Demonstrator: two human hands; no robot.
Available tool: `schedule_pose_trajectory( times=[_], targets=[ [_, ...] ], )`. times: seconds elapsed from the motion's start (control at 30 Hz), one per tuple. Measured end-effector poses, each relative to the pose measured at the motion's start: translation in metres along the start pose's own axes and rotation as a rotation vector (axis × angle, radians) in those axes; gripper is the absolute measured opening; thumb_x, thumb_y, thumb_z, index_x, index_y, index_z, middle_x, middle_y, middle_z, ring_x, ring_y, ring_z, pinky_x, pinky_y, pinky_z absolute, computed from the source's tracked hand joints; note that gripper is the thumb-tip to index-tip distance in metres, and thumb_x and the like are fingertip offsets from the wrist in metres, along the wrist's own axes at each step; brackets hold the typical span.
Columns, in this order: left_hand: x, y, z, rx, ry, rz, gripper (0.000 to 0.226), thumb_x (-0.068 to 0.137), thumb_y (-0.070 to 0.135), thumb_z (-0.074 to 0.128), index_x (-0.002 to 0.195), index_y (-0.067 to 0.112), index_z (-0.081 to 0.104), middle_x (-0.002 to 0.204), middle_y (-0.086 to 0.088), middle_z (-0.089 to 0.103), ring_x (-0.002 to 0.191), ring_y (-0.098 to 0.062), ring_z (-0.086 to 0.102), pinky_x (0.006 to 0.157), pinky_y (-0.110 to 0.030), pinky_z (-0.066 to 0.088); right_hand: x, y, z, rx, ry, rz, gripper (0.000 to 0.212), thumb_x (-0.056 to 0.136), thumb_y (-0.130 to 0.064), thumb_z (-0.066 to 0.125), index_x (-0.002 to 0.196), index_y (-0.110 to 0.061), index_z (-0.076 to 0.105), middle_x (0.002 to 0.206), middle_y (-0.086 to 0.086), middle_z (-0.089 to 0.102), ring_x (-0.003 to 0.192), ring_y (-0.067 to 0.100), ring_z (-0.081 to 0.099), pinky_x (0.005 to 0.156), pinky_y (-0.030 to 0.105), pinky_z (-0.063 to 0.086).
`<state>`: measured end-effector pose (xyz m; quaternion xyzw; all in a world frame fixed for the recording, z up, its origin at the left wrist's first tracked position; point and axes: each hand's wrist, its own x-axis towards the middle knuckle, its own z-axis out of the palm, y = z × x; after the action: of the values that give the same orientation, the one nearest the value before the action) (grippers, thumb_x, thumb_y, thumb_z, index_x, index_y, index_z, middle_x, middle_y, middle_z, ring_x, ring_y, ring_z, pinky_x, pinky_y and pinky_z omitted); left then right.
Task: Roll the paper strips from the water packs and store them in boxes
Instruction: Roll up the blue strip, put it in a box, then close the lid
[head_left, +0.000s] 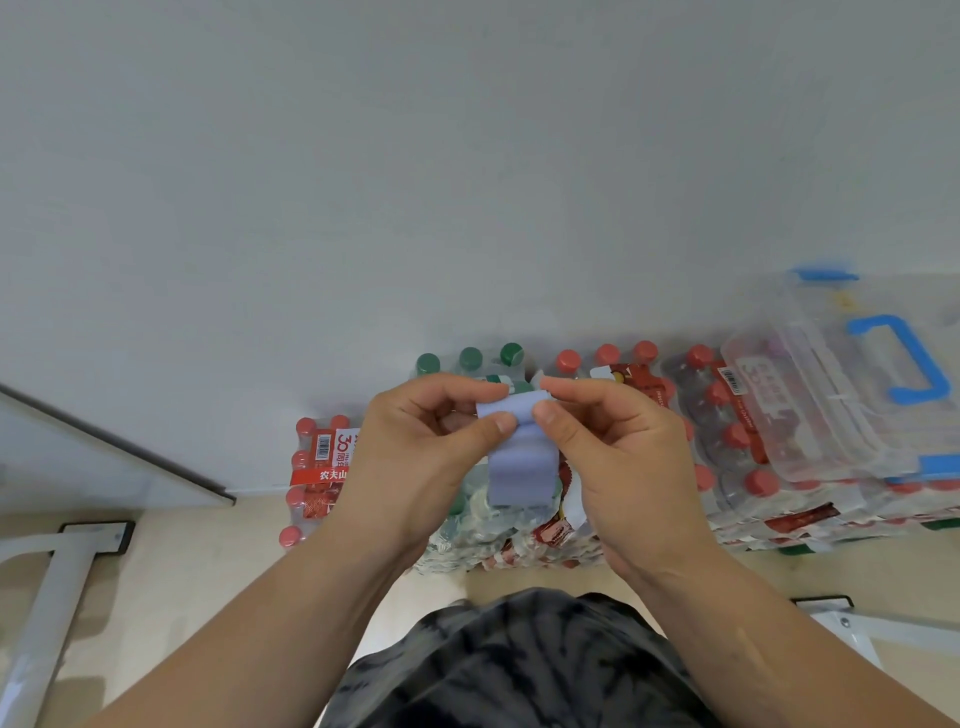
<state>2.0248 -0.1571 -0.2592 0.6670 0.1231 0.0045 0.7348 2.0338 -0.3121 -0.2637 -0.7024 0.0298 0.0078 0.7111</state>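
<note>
Nearest me, both forearms reach forward and meet in front of the body. My left hand (410, 457) and right hand (623, 457) each pinch the top of the pale blue paper strip (519, 467) between thumb and forefinger. Its upper end curls over and the rest hangs free above the water packs (727, 431). I judge the rolling is at its start; next the fingertips must turn the curl down evenly, with the side edges aligned. There is open room between hands and packs. Farther right, the clear box (810, 395) lies on the packs by the wall (467, 156), its lid apparently closed.
</note>
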Motion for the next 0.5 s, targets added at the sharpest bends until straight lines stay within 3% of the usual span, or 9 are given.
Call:
schedule_pose_trajectory(
  times=[0.1,0.27,0.4,0.5],
  targets=[
    [-0.0004,-0.0018,-0.0003,-0.057,-0.025,-0.051,0.02,0.084,0.003,0.073,0.089,0.021,0.08,0.092,-0.023,0.071,0.087,-0.038,0.07,0.079,-0.047,0.062,-0.0002,0.0001,-0.0016,0.021,0.0,-0.006,0.023,0.085,-0.006,0.074,0.09,-0.029,0.077,0.089,-0.01,0.078,0.084,0.004,0.073,0.075,0.017,0.055],
    [0.0004,-0.0012,-0.0014,-0.035,-0.017,-0.042,0.024,0.082,0.001,0.075,0.083,0.024,0.081,0.084,-0.016,0.073,0.078,-0.025,0.069,0.076,-0.041,0.061,0.0002,-0.003,-0.0024,0.023,-0.041,0.029,0.022,0.087,-0.002,0.071,0.094,-0.023,0.076,0.083,-0.008,0.078,0.079,0.005,0.073,0.072,0.018,0.056],
    [0.0015,0.0002,-0.0028,-0.051,-0.023,-0.005,0.026,0.078,-0.002,0.077,0.081,0.024,0.081,0.076,-0.009,0.071,0.072,-0.018,0.064,0.07,-0.028,0.056,-0.0009,-0.0031,0.0001,-0.021,-0.018,0.045,0.019,0.077,-0.033,0.074,0.096,-0.031,0.078,0.076,0.006,0.074,0.072,0.011,0.069,0.068,0.027,0.056],
    [0.0019,-0.0009,-0.003,-0.038,-0.016,-0.016,0.027,0.078,-0.003,0.077,0.08,0.023,0.081,0.073,-0.009,0.067,0.07,-0.017,0.06,0.068,-0.024,0.055,-0.0009,-0.0029,0.0009,-0.059,-0.003,0.028,0.019,0.075,-0.038,0.073,0.093,-0.036,0.078,0.087,-0.003,0.078,0.083,0.012,0.074,0.074,0.031,0.06]
  ],
)
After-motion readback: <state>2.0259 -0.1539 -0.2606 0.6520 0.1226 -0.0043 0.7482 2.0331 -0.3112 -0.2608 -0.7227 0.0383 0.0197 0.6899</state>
